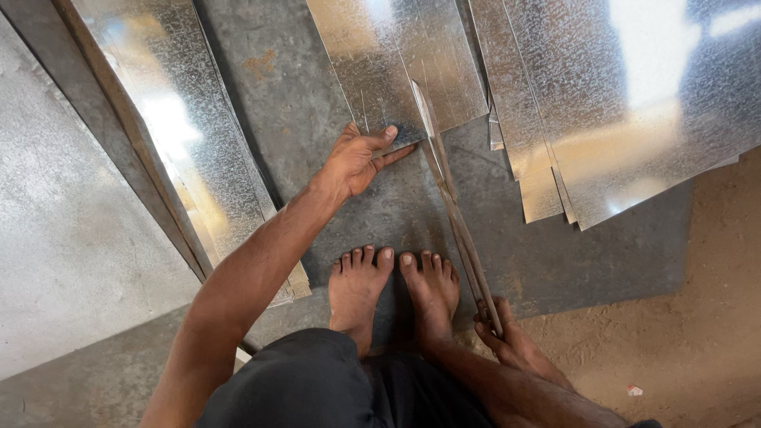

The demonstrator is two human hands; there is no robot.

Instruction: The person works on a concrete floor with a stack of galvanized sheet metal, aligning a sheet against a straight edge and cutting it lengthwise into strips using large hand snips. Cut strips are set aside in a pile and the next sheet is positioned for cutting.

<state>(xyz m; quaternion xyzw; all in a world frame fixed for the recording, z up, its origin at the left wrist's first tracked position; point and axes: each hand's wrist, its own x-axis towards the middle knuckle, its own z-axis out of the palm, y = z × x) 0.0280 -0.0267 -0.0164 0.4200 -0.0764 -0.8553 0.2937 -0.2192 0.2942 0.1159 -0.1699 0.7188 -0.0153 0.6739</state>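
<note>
My left hand (358,161) grips the near edge of a shiny galvanized metal sheet (396,63) lying on a dark grey floor plate (555,246), thumb on top and fingers under it. My right hand (507,341) is closed around the handles of long metal shears (456,206). The shears' blades reach up into a slit cut in the sheet's near edge. My bare feet (394,289) stand just below the sheet, between the two hands.
More galvanized sheets (626,95) are stacked at the upper right. A long sheet (182,135) lies diagonally at the left over a grey slab (63,254). Sandy ground (697,333) with a small scrap (633,390) lies at the right.
</note>
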